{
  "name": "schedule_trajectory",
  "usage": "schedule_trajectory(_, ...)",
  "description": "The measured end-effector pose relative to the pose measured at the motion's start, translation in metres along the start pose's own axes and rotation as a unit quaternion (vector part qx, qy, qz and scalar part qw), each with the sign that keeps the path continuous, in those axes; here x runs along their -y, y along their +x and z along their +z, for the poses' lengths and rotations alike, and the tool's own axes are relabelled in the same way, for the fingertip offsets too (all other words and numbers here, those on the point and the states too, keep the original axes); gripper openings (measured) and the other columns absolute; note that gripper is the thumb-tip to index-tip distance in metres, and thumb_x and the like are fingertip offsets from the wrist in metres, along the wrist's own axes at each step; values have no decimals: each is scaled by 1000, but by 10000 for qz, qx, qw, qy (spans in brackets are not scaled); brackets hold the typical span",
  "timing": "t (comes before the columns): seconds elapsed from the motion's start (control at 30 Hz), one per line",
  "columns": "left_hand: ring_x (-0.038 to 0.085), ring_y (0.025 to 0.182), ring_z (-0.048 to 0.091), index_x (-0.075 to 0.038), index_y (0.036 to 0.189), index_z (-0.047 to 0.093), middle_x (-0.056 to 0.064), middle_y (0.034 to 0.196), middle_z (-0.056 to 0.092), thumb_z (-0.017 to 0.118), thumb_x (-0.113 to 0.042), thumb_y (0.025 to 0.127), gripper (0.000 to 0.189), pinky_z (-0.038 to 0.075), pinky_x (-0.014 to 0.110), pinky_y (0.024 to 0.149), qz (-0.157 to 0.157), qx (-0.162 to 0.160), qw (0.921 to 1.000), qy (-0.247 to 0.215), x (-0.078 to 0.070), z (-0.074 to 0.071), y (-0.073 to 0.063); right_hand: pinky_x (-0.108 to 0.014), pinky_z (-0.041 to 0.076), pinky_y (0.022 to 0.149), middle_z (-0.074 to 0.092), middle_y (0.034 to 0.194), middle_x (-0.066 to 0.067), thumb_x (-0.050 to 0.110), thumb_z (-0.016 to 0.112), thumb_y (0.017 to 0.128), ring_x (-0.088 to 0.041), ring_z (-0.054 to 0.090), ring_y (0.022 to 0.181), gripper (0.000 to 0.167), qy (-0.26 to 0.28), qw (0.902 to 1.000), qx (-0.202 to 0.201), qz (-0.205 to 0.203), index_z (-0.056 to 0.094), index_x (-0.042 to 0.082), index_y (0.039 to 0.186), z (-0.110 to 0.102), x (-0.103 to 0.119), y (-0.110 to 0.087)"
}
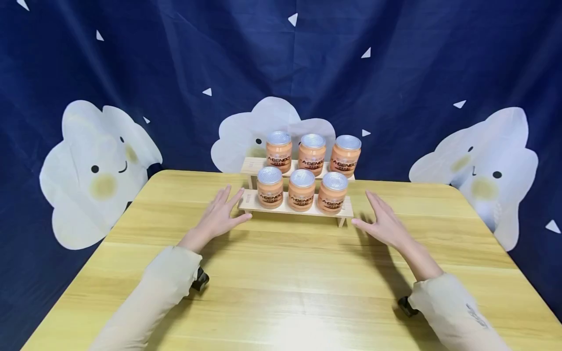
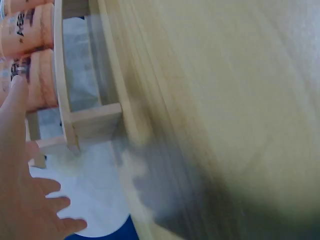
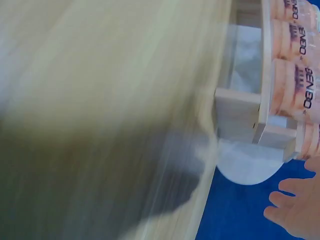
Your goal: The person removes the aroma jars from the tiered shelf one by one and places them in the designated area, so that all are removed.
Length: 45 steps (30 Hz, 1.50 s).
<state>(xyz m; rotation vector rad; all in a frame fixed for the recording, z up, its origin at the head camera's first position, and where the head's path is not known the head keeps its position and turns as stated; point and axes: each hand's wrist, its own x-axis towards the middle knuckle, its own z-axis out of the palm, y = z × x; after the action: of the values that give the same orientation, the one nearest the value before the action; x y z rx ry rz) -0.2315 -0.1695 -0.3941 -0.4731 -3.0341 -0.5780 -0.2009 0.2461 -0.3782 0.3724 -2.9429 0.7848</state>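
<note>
A two-step wooden stand bears orange jars with silver lids, three on each step. On the lower step the left, middle and right jars stand upright, labels facing me. Behind them, the upper row includes a middle jar. My left hand hovers by the stand's left end with fingers spread and nothing held. Beyond the right end, my right hand is also spread and holds nothing. The left wrist view shows the left hand beside the stand; whether it touches is unclear.
The stand rests near the far edge of a light wooden table. A dark blue curtain with white cloud faces hangs behind. Black wrist devices sit at both sleeves, and a bright glare lies on the near tabletop.
</note>
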Motion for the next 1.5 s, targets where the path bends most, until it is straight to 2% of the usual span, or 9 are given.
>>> schedule_trajectory(0.2, 50, 126, 25, -13, 145, 26, 30, 142, 21, 58, -43, 87, 72, 27, 65, 93, 258, -71, 9959, -863, 7, 6, 7, -59, 23, 100, 25, 141, -29, 38, 63, 83, -45, 25, 128, 85, 821, 9963, -241, 73, 18, 0, 144, 5, 12, 8)
schedule_trajectory(0.3, 43, 116, 34, -10, 143, 30, 30, 128, 33, 60, -35, 87, 68, 34, 58, 90, 329, -211, 9922, -1182, 8, 8, 10, -57, 26, 99, 28, 140, -29, 28, 64, 84, -44, 30, 125, 80, 1456, 9888, -315, -14, 20, -2, 143, 8, 20, 12)
schedule_trajectory(0.4, 35, 103, 37, -9, 141, 33, 25, 114, 38, 60, -30, 88, 63, 35, 50, 85, 330, -280, 9893, -1393, 11, 10, 15, -55, 27, 99, 30, 140, -27, 20, 64, 85, -43, 32, 124, 75, 2005, 9788, -368, -179, 21, -1, 143, 13, 26, 18)
schedule_trajectory(0.57, 27, 92, 36, -10, 139, 38, 22, 104, 42, 58, -29, 89, 57, 35, 40, 77, 259, -161, 9872, -1566, 17, 14, 24, -57, 30, 97, 35, 138, -23, 17, 64, 85, -40, 36, 123, 72, 2412, 9688, -486, -285, 25, 5, 143, 21, 32, 28)
schedule_trajectory(0.8, 25, 90, 36, -9, 136, 43, 22, 103, 48, 53, -30, 92, 49, 33, 38, 77, 171, -18, 9863, -1641, 23, 19, 33, -52, 32, 98, 37, 133, -27, 10, 61, 86, -40, 37, 120, 68, 3155, 9469, -616, 62, 24, -2, 141, 21, 47, 38)
schedule_trajectory(0.93, 26, 90, 36, -11, 136, 43, 21, 101, 49, 54, -30, 92, 49, 32, 38, 77, 190, 19, 9881, -1524, 22, 19, 35, -52, 32, 98, 37, 131, -29, 5, 59, 86, -40, 36, 119, 64, 3312, 9407, -707, 212, 25, -5, 140, 14, 64, 39)
schedule_trajectory(1.07, 26, 88, 36, -9, 136, 43, 20, 96, 46, 55, -28, 91, 50, 32, 39, 76, 403, 8, 9899, -1356, 18, 17, 35, -51, 31, 98, 39, 130, -28, 4, 59, 85, -39, 38, 118, 64, 3436, 9353, -831, 175, 27, -5, 139, 13, 71, 42)
schedule_trajectory(1.23, 26, 85, 35, -9, 137, 41, 16, 91, 44, 55, -27, 91, 51, 31, 38, 75, 475, 135, 9912, -1227, 15, 15, 36, -46, 29, 100, 41, 129, -25, 6, 62, 83, -34, 40, 117, 64, 3589, 9282, -964, 159, 30, -2, 138, 23, 60, 52)
schedule_trajectory(1.5, 25, 85, 35, -12, 138, 41, 16, 92, 43, 55, -29, 91, 51, 31, 36, 74, 344, 310, 9913, -1235, 16, 12, 37, -40, 31, 93, 42, 123, -21, 11, 62, 84, -27, 39, 110, 59, 3552, 9279, -1102, 265, 34, 0, 134, 32, 48, 57)
